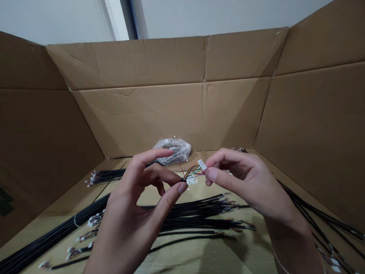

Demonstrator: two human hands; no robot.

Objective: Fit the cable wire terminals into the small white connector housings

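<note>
My left hand (pixel 137 210) pinches the black sheathed end of a cable (pixel 184 179) between thumb and fingertips, with the index finger raised. Thin coloured wires (pixel 192 168) fan out of that end; one red wire sticks up apart from the others. Opposite it, my right hand (pixel 246 180) pinches a small white connector (pixel 202 164) between thumb and forefinger, and several of the wires run towards it. Whether every wire sits in the connector is too small to tell. My left hand hides much of the rest of the cable.
Below my hands lie rows of black cables (pixel 200 222) with wire ends and white connectors. A tied bundle (pixel 54 237) is at left, loose cables (pixel 323 224) at right. Behind are loose white connectors (pixel 191 180) and a clear plastic bag (pixel 183 147). Cardboard walls (pixel 140 118) enclose the surface.
</note>
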